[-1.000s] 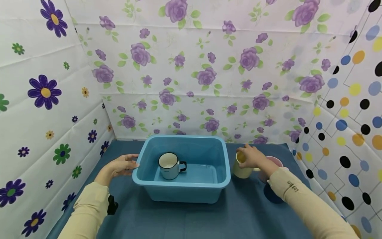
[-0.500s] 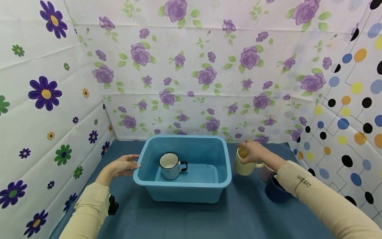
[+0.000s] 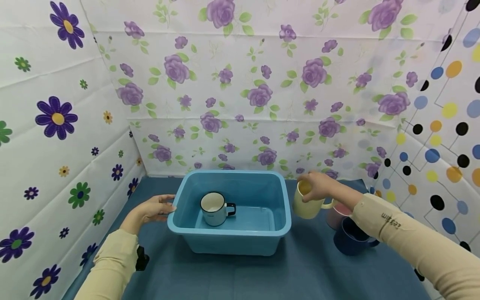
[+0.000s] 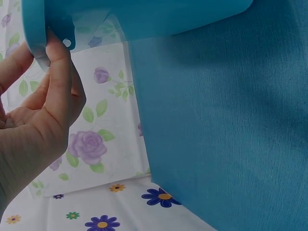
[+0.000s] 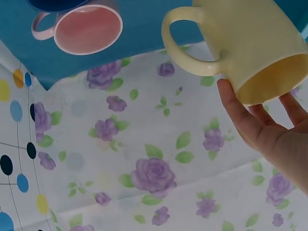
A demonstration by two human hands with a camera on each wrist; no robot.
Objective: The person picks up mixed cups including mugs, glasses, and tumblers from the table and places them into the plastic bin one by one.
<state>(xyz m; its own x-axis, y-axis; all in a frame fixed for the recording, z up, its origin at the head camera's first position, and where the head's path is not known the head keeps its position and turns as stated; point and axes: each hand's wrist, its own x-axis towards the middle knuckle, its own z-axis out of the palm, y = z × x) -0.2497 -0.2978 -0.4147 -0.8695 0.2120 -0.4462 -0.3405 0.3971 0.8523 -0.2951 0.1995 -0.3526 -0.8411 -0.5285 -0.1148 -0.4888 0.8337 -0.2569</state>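
Observation:
My right hand (image 3: 318,186) grips a pale yellow mug (image 3: 305,205) by its rim from above, just right of the blue basin (image 3: 228,242). Seen from the right wrist, the yellow mug (image 5: 250,38) tilts, its handle pointing away from the fingers (image 5: 236,103). My left hand (image 3: 153,208) pinches the basin's left rim; the left wrist view shows thumb and fingers (image 4: 58,72) on either side of that edge. Inside the basin a white enamel mug (image 3: 213,209) with a black rim and handle stands upright.
Right of the yellow mug stand a pink mug (image 3: 336,215) and a dark blue mug (image 3: 350,239), partly behind the right forearm. A blue cloth (image 3: 232,279) covers the table. Patterned sheets (image 3: 240,83) enclose the back and both sides.
My right hand has lifted the yellow mug slightly, and the mug has tilted. The right forearm has swung outward, uncovering more of the dark blue mug. The left hand stays at the rim.

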